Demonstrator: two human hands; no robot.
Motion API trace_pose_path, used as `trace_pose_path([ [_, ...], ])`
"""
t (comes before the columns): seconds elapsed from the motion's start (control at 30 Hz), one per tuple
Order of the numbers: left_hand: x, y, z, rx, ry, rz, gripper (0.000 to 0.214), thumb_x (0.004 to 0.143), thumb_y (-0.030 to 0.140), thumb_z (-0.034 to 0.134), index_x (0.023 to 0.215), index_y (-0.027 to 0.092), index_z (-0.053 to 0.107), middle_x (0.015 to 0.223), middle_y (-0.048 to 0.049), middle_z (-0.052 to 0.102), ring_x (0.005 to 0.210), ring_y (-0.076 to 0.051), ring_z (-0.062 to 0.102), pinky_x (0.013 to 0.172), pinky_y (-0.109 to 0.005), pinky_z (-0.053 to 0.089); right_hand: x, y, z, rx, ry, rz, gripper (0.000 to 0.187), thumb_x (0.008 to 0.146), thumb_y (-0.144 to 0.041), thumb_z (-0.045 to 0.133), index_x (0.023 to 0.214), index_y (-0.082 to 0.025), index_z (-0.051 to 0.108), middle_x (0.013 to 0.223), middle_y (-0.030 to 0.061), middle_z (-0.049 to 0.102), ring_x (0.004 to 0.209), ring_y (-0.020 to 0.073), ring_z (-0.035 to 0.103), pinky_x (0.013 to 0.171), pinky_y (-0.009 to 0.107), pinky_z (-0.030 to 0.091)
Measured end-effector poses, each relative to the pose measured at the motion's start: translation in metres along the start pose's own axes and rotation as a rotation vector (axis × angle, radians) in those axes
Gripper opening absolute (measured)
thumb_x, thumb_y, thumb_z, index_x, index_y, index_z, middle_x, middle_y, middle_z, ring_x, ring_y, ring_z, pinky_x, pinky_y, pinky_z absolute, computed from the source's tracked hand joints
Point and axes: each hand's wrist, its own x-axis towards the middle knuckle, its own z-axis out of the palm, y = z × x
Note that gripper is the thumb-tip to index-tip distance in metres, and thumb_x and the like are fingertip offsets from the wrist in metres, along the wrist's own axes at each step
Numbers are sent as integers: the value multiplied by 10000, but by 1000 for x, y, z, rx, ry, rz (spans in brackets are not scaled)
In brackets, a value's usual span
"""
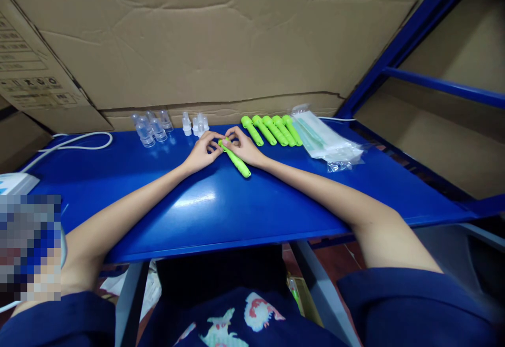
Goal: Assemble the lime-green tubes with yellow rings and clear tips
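Observation:
Both hands meet over the blue table around a lime-green, flashlight-shaped plastic piece [240, 165]. My left hand [203, 152] pinches at its wider head end with thumb and fingertips. My right hand [243, 149] grips the same end from the other side, its fingers curled over the head. The narrower tail slants down to the right and touches or nearly touches the tabletop; I cannot tell which. Fingers partly cover the head. Just right of my right hand, several matching green pieces [272, 130] lie side by side in a slanted row.
Several clear plastic cups [152, 127] stand at the back left, beside smaller clear-and-white caps [194, 125]. A clear plastic bag [329, 139] with pale green contents lies right. A white cable [87, 140] loops at left. Cardboard [221, 47] walls the back; a blue frame [394, 52] borders the right.

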Motion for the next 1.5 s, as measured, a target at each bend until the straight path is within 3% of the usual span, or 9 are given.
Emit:
trace_pose_path([
  [0.3, 0, 1, -1, -9, -1, -12, 360, 824, 367, 738, 1090, 136, 665, 1154, -105, 605, 771, -93, 660, 663, -214, 551, 0, 0, 0, 92, -30, 8, 481, 821, -637, 673, 1021, -247, 474, 908, 4, 642, 767, 157, 661, 717, 316, 537],
  [0.67, -1, 2, -2, 11, 9, 19, 410, 774, 364, 799, 1103, 159, 663, 1143, -94, 625, 767, -95, 643, 659, -216, 543, 1, 0, 1, 106, 0, 13, 484, 796, -631, 698, 985, -240, 484, 907, 9, 647, 805, 164, 663, 712, 312, 548],
  [1.2, -1, 6, -1, 53, 14, 18, 400, 814, 440, 748, 1075, 148, 666, 1113, -91, 633, 739, -90, 638, 625, -206, 519, 0, -1, 0, 100, -5, 21, 467, 791, -596, 716, 985, -233, 495, 898, 5, 647, 805, 164, 670, 752, 328, 558],
  [1.5, -1, 4, 0, -18, 37, 25, 393, 752, 286, 807, 1086, 154, 647, 1140, -80, 610, 796, -99, 648, 701, -230, 555, 1, 0, 0, 120, 10, -15, 506, 801, -681, 670, 985, -248, 483, 909, 20, 633, 849, 174, 644, 719, 317, 553],
])
